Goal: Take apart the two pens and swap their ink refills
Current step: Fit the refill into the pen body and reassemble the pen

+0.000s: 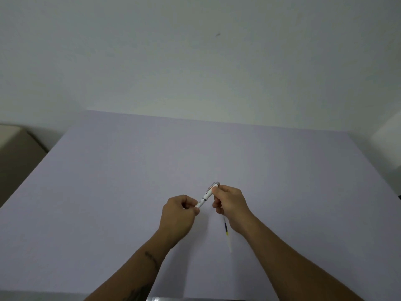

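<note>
A white pen (206,196) with a grey band and a grey end is held slanted above the middle of the table, between both hands. My left hand (179,216) is closed round its lower end. My right hand (232,206) pinches its upper end near the clip. A thin ink refill (226,231), clear with a dark and a yellow stretch, sticks out below my right hand toward me. Whether that hand holds the refill or it lies on the table, I cannot tell. No second pen is visible.
The table (130,192) is a wide pale lilac surface against a white wall. A beige box (15,148) stands off its left edge, and a white object (388,135) shows at the far right.
</note>
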